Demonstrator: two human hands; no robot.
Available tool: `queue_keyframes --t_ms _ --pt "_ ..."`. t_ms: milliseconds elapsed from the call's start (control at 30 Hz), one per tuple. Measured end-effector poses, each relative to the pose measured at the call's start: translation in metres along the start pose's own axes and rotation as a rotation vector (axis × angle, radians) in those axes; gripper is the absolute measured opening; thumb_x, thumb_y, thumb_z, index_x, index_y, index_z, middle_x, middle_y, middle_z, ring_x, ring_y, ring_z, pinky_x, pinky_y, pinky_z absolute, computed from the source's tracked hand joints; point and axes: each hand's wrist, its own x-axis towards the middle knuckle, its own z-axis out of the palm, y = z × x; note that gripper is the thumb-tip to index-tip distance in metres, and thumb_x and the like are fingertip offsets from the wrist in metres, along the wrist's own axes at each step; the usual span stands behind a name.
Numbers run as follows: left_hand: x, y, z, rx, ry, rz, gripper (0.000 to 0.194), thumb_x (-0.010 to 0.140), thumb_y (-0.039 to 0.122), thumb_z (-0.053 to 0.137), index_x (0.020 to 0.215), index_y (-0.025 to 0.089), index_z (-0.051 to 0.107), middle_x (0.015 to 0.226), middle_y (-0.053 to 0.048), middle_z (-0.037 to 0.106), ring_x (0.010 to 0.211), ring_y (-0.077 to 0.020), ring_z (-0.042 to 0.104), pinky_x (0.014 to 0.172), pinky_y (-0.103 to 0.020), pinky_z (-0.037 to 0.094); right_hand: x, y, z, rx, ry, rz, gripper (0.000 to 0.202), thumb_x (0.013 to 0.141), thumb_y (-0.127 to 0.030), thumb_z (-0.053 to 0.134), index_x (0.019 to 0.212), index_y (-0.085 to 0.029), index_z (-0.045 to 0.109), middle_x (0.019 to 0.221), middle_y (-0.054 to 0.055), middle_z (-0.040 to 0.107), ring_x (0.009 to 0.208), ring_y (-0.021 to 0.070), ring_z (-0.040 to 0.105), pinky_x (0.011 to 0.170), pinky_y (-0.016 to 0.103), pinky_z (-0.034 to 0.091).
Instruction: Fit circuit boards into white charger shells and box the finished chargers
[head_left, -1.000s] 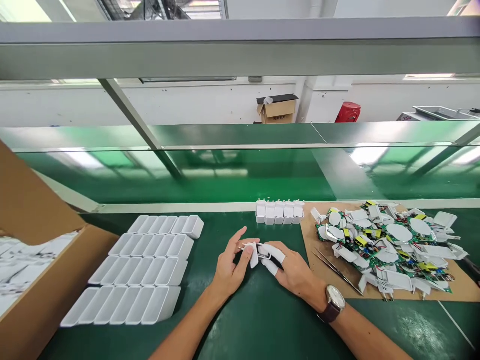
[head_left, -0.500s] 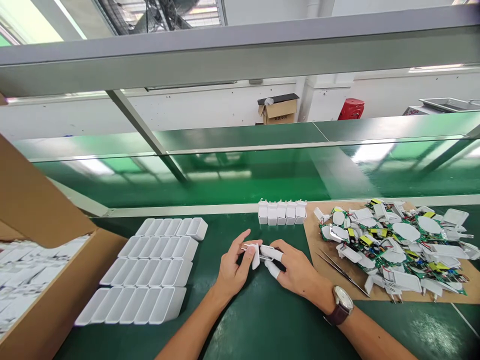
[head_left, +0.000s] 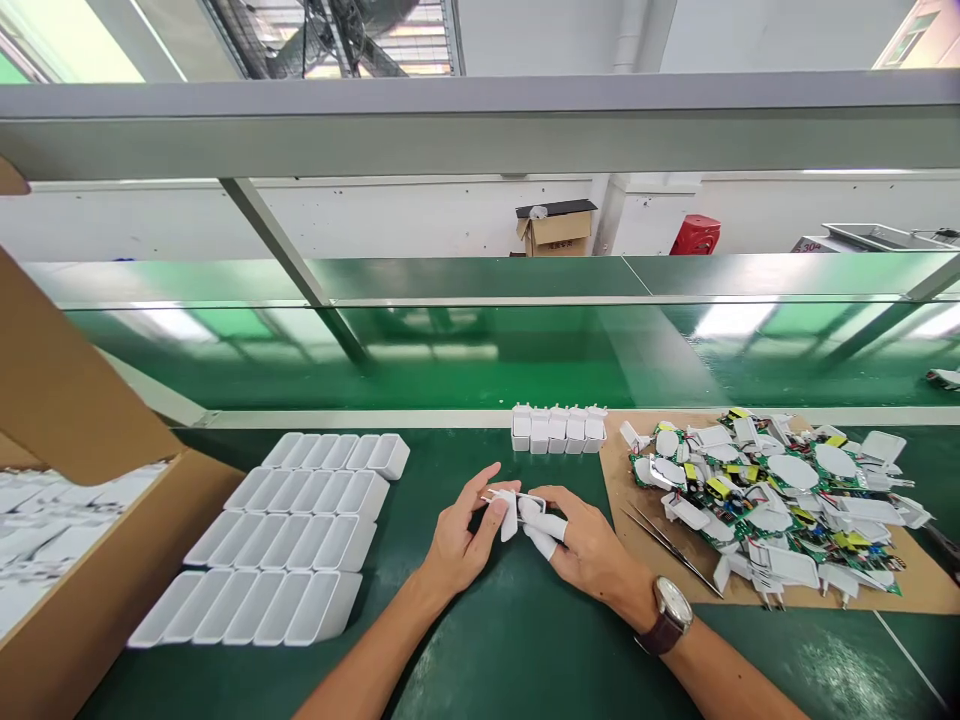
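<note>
In the middle of the bench, my left hand (head_left: 461,540) pinches a small white plug piece (head_left: 509,516) between thumb and fingers, its thin metal pins pointing left. From the other side, my right hand (head_left: 592,545) closes on the same piece. White finger cots cover two of its fingers and hide much of the right end. Beyond my hands stands a short row of white plug housings (head_left: 557,432). Right of them, a heap of green circuit boards with white plastic parts (head_left: 772,500) lies on a brown cardboard sheet (head_left: 810,597). Metal tweezers (head_left: 671,548) rest at its left edge.
Several rows of white open housings (head_left: 281,540) stand to the left. Beside them, a cardboard box (head_left: 150,560) with its flap raised holds white parts. A metal rail (head_left: 480,140) crosses above the bench. Behind the bench lies a green belt surface (head_left: 480,370).
My right fingers have shifted around the right end of the plug piece and cover more of it. My left hand keeps its pinch. The head view has tilted slightly upward.
</note>
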Motion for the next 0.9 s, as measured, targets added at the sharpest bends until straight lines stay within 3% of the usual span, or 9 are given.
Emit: queue_keyframes --t_ms 167,267,333,433,533,800,900 --pt "0.002 -0.004 -0.001 -0.019 -0.029 0.015 0.053 0.104 0.044 0.053 0.151 0.022 0.04 0.131 -0.013 0.073 0.119 -0.025 0.07 0.103 -0.042 0.056 0.004 0.001 0.001 0.148 -0.004 0.062 0.029 0.101 -0.02 0.053 0.125 -0.028 0.068 0.117 0.009 0.07 0.101 0.0205 0.07 0.09 0.035 0.062" --pt "0.004 -0.003 0.002 0.004 -0.037 0.19 0.088 0.084 0.053 0.079 0.154 0.023 0.035 0.143 -0.018 0.062 0.123 -0.0316 0.066 0.098 -0.045 0.058 0.005 0.003 0.004 0.409 0.075 0.297 0.024 0.102 -0.035 0.056 0.116 -0.026 0.072 0.11 0.008 0.073 0.097 0.0221 0.072 0.083 0.036 0.065" --pt "0.003 -0.001 0.006 0.077 -0.005 0.323 0.096 0.077 0.048 0.088 0.154 0.024 0.035 0.142 -0.019 0.059 0.12 -0.0329 0.064 0.093 -0.046 0.059 0.005 0.005 0.007 0.635 0.066 0.484 0.03 0.101 -0.046 0.055 0.114 -0.026 0.072 0.098 0.007 0.075 0.084 0.0227 0.074 0.07 0.037 0.066" --pt "0.002 0.004 0.01 0.189 0.053 0.405 0.076 0.088 0.035 0.078 0.152 0.026 0.038 0.127 -0.015 0.065 0.11 -0.0288 0.066 0.09 -0.046 0.059 0.004 0.005 0.011 0.854 0.016 0.622 0.036 0.099 -0.054 0.057 0.108 -0.024 0.074 0.084 0.005 0.075 0.072 0.0234 0.073 0.06 0.038 0.066" --pt "0.001 0.005 0.011 0.225 0.078 0.408 0.066 0.09 0.036 0.075 0.147 0.025 0.044 0.122 -0.014 0.067 0.104 -0.0277 0.067 0.088 -0.045 0.059 0.003 0.002 0.014 0.857 0.048 0.63 0.039 0.097 -0.058 0.059 0.103 -0.023 0.075 0.077 0.004 0.073 0.07 0.0242 0.073 0.058 0.039 0.065" --pt "0.001 0.003 0.008 0.212 0.073 0.433 0.066 0.09 0.031 0.073 0.148 0.026 0.042 0.121 -0.012 0.068 0.105 -0.0277 0.067 0.09 -0.044 0.058 0.002 0.002 0.018 0.824 -0.035 0.681 0.042 0.099 -0.059 0.051 0.109 -0.023 0.07 0.076 0.004 0.072 0.069 0.0242 0.074 0.059 0.039 0.064" --pt "0.0 0.005 0.007 0.209 0.037 0.415 0.07 0.089 0.037 0.076 0.148 0.025 0.04 0.124 -0.014 0.066 0.111 -0.0297 0.066 0.095 -0.048 0.056 0.001 0.004 0.018 0.869 -0.023 0.666 0.038 0.099 -0.057 0.052 0.108 -0.023 0.066 0.085 0.005 0.074 0.076 0.0248 0.075 0.065 0.041 0.066"
